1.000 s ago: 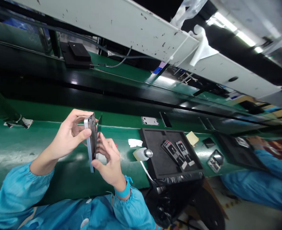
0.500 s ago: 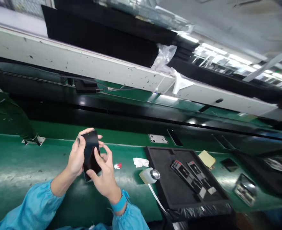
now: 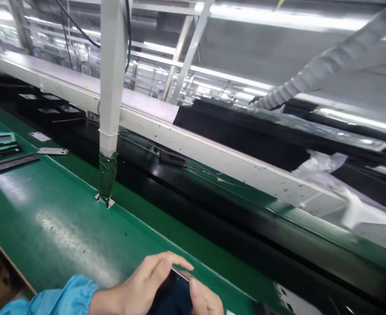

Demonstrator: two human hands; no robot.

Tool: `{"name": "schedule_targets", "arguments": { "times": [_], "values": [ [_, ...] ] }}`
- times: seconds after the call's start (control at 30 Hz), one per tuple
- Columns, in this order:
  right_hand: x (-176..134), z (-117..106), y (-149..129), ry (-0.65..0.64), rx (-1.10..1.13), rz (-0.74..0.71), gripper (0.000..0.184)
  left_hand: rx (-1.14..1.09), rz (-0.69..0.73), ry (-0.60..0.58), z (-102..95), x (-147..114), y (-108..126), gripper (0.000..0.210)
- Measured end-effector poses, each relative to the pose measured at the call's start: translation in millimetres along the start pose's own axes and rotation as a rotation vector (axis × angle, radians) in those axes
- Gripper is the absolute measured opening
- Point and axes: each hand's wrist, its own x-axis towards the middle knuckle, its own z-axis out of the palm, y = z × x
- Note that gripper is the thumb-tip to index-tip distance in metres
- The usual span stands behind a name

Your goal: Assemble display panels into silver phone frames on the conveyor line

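A dark, glossy phone (image 3: 172, 294) is between my two hands at the bottom of the view, its lower part cut off by the frame edge. My left hand (image 3: 143, 284) wraps round its left side, with the fingers reaching over the top end. My right hand (image 3: 206, 298) grips the right edge, and only part of that hand shows. A blue sleeve (image 3: 61, 297) covers my left forearm. Under the hands lies the green bench top (image 3: 58, 227).
A white post (image 3: 109, 78) with a green-wrapped foot stands on the bench. Behind runs a dark conveyor belt (image 3: 180, 205) below a white rail (image 3: 193, 148). Phone frames (image 3: 52, 151) lie at the far left; another pale phone frame (image 3: 296, 299) is at lower right.
The view has swung left and up, so the hands and phone now sit at the bottom edge. The black tray and bottle have left the view. My right hand has shifted to the phone's upper right edge.
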Motion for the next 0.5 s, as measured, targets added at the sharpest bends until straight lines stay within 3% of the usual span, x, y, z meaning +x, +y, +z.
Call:
{"name": "schedule_targets", "arguments": {
  "times": [0.1,0.17,0.3,0.43,0.5],
  "values": [
    [10,11,-22,0.066,-0.041,0.019,0.045,0.033,0.049,0.032,-0.1,3,-7,0.061],
    [16,18,-36,0.082,0.003,0.039,0.056,0.029,0.058,0.028,-1.8,10,-9,0.057],
    [17,15,-48,-0.035,0.104,0.121,0.078,-0.015,-0.022,-0.049,-3.0,25,-4,0.048],
    [4,11,-48,0.004,0.006,0.068,0.077,-0.098,-0.063,0.070,-4.6,39,5,0.043],
    [-7,14,-46,-0.066,-0.078,0.016,0.073,-0.244,-0.129,0.118,-8.6,46,12,0.043]
  ]
}}
